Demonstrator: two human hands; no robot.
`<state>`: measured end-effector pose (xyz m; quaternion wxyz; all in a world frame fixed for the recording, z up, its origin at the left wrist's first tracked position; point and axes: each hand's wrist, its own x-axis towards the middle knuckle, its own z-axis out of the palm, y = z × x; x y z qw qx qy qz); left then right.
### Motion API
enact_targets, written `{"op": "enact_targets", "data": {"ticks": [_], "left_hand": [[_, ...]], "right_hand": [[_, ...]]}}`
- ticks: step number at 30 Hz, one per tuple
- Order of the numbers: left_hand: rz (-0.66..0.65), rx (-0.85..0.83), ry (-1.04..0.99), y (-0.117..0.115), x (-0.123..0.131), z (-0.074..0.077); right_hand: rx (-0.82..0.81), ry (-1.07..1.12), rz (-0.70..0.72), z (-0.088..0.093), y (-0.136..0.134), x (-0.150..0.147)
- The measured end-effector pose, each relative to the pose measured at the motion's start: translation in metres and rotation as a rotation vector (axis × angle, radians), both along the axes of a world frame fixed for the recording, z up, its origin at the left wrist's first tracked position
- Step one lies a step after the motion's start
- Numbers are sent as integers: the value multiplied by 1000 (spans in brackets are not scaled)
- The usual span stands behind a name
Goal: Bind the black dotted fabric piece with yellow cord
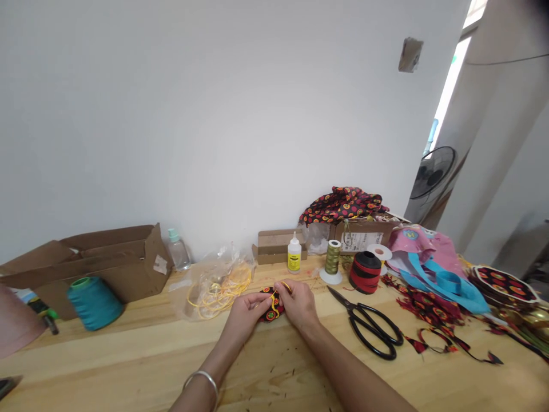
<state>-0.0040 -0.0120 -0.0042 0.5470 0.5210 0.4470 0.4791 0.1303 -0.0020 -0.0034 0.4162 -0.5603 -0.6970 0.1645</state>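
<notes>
Both hands meet over a small patterned fabric piece [271, 314] in black, red and yellow, low above the wooden table. A yellow cord [275, 308] runs across the fabric and between my fingers. My left hand [247, 312] pinches at the cord and the fabric's left side, fingers pressed together. From the other side, my right hand [299, 301] is closed on the cord, a loop of it showing by the thumb. Fingers cover much of the fabric. Nearest behind them stands a glue bottle [294, 256] with a yellow label.
Black-handled scissors [372, 324] lie right of my right arm. Behind are an olive thread spool [332, 257] and a red ribbon roll [364, 273]. A plastic bag with yellow cord [218, 289], a teal thread cone [95, 304] and a cardboard box [128, 266] are at left. Fabric scraps [433, 303] lie right.
</notes>
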Motion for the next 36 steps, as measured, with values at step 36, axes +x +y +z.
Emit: {"op": "enact_targets", "data": {"ticks": [36], "left_hand": [[6, 38, 36, -3, -4, 5]], "right_hand": [[275, -39, 196, 23, -11, 4]]}}
